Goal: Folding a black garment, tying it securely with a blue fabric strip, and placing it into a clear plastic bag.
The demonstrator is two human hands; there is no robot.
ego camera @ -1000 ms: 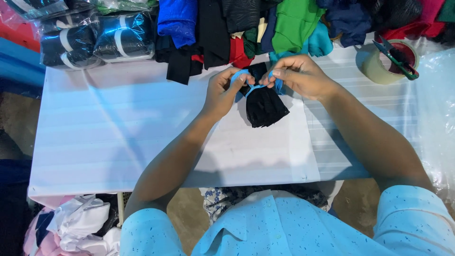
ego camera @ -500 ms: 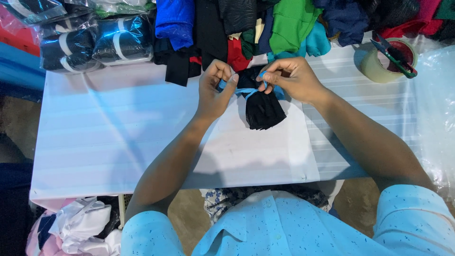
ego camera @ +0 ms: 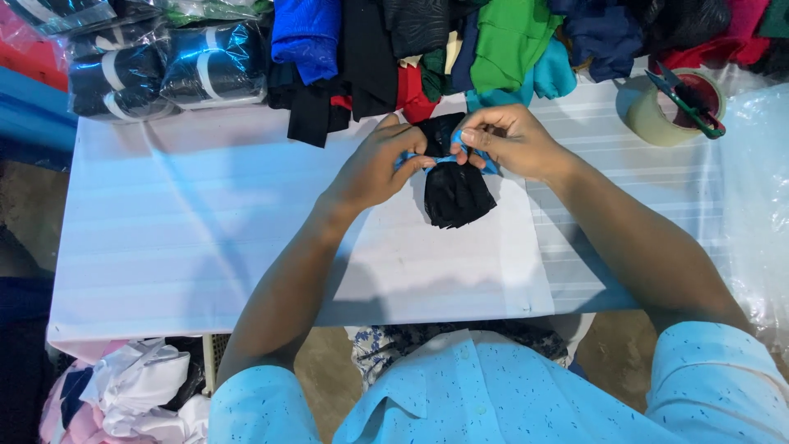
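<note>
While the black cloth bundle lies on the white table, left hand and right hand each pinch the blue band around it, fingers closed.

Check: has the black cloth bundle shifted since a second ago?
No. The black cloth bundle sits the same against the tape roll and the white sheet.

Two hands, maybe three wrapped bundles.

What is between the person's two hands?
In the head view, a blue strip spans from left hand to right hand, across the black cloth bundle.
</note>
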